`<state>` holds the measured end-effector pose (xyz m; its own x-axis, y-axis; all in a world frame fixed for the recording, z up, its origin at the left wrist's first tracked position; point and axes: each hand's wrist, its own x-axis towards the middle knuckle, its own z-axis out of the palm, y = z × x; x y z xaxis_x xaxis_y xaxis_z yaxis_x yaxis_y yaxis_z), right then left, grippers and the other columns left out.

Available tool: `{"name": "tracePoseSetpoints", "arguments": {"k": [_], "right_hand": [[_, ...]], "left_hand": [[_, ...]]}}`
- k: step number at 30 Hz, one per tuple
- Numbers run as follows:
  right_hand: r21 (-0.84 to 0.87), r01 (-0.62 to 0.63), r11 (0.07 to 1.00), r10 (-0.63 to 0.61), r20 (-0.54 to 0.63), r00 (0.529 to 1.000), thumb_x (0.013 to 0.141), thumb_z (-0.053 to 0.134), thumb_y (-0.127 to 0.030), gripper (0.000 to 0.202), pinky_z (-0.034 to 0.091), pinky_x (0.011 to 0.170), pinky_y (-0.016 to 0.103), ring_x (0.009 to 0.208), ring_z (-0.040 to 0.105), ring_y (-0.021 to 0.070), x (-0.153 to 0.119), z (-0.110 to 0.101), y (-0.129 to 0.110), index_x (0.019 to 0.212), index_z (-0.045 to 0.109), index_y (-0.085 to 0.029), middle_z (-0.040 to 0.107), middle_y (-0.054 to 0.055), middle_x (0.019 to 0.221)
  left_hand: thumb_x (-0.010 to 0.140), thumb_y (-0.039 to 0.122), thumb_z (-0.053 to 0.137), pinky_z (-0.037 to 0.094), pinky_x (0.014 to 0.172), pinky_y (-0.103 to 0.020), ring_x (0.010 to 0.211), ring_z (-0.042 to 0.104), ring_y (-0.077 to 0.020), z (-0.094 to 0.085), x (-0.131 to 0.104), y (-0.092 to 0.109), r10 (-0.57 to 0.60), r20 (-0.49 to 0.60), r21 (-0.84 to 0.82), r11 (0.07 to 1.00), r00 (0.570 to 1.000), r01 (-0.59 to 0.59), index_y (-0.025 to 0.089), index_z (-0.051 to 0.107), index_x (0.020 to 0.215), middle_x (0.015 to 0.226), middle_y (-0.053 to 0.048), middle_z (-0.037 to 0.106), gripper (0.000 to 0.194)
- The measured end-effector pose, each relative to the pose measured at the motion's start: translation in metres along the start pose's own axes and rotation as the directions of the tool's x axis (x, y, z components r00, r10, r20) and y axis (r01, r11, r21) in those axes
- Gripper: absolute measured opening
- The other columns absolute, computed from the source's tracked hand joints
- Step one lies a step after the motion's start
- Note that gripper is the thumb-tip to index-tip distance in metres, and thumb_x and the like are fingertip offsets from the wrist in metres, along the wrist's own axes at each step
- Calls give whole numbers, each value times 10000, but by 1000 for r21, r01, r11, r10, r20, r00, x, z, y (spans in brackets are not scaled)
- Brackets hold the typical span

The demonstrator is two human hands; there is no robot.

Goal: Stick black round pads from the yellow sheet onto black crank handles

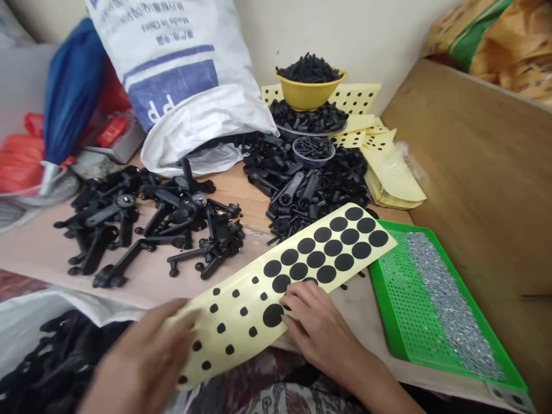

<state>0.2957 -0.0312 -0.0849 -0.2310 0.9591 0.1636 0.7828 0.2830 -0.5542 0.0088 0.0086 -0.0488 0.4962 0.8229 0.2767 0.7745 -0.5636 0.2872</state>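
A pale yellow backing sheet slants across the front of the table. Rows of large black round stickers cover its right part, and small black dots mark the left part. My right hand rests over the sheet, thumb and index finger pinched at the edge of one black round sticker. Whether that sticker has lifted off the sheet I cannot tell. My left hand is over the sheet's left end, smeared by motion, so its grip is unclear.
Black plastic crank handles lie heaped behind the sheet. More black parts surround a small bowl and a yellow bowl. A green tray of small metal pieces stands right, near a cardboard wall. A white sack leans behind.
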Motion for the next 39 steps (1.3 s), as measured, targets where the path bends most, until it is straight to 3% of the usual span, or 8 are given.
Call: {"name": "tracePoseSetpoints", "arguments": {"k": [1, 4, 6, 13, 21, 29, 34, 39], "right_hand": [[-28, 9, 1000, -10, -9, 1000, 855, 448, -72, 166, 434, 748, 393, 850, 493, 230, 0, 3, -2, 909, 561, -182, 559, 80, 933], [-71, 16, 997, -19, -34, 999, 859, 439, -84, 158, 420, 734, 401, 847, 483, 239, 0, 7, -5, 898, 563, -174, 560, 95, 950], [-66, 8, 998, -11, -48, 999, 863, 429, -88, 157, 417, 733, 400, 845, 484, 238, 0, 7, -6, 890, 553, -180, 566, 95, 948], [118, -26, 993, 27, -11, 1000, 865, 444, -77, 149, 446, 740, 354, 850, 511, 212, 1, -1, -5, 880, 510, -209, 562, 55, 911], [-99, -21, 995, 15, -51, 999, 842, 394, -45, 183, 424, 730, 391, 828, 488, 235, 5, 13, -6, 777, 482, -191, 553, 85, 886], [111, -74, 991, 71, 32, 997, 790, 468, -25, 216, 390, 724, 348, 745, 489, 180, 6, 8, -16, 694, 412, -211, 538, -1, 749], [221, -73, 973, 54, 91, 994, 775, 465, -7, 226, 421, 759, 374, 808, 539, 198, 6, 6, -17, 713, 412, -218, 597, 10, 796], [353, -47, 935, 5, 119, 993, 783, 459, -46, 207, 461, 756, 357, 848, 579, 204, 7, 2, -10, 702, 405, -229, 630, 9, 832]], "left_hand": [[904, 350, 485, 539, 804, -316, 1001, 618, -219, 13, 7, 18, 110, 117, -41, 994, 987, -106, 314, 621, 1139, 1187, -37, 622, 274], [903, 161, 433, 520, 791, -348, 978, 586, -229, 44, 28, 59, 308, 142, -112, 949, 941, -294, 243, 635, 1039, 1059, -84, 634, 257], [883, 128, 448, 502, 756, -381, 934, 568, -245, 56, 35, 71, 337, 183, -83, 941, 924, -327, 219, 629, 1005, 1024, -95, 623, 236], [850, 125, 507, 435, 716, -374, 899, 529, -245, 63, 34, 71, 296, 282, 14, 950, 912, -313, 222, 588, 1060, 1033, -78, 594, 245], [859, 125, 477, 418, 685, -376, 874, 517, -241, 64, 32, 74, 279, 316, 63, 948, 907, -313, 209, 554, 1100, 1065, -72, 583, 267], [844, 119, 500, 444, 725, -394, 910, 518, -248, 69, 27, 74, 291, 329, 91, 937, 898, -337, 213, 559, 1018, 1113, -74, 571, 205], [853, 125, 499, 482, 763, -370, 917, 540, -236, 53, 28, 60, 307, 239, -154, 949, 921, -276, 213, 572, 958, 1015, -65, 595, 155], [919, 135, 410, 477, 826, -318, 969, 541, -208, 34, 47, 27, 144, -109, -118, 981, 984, -157, 173, 543, 1062, 1038, -93, 579, 198]]}}
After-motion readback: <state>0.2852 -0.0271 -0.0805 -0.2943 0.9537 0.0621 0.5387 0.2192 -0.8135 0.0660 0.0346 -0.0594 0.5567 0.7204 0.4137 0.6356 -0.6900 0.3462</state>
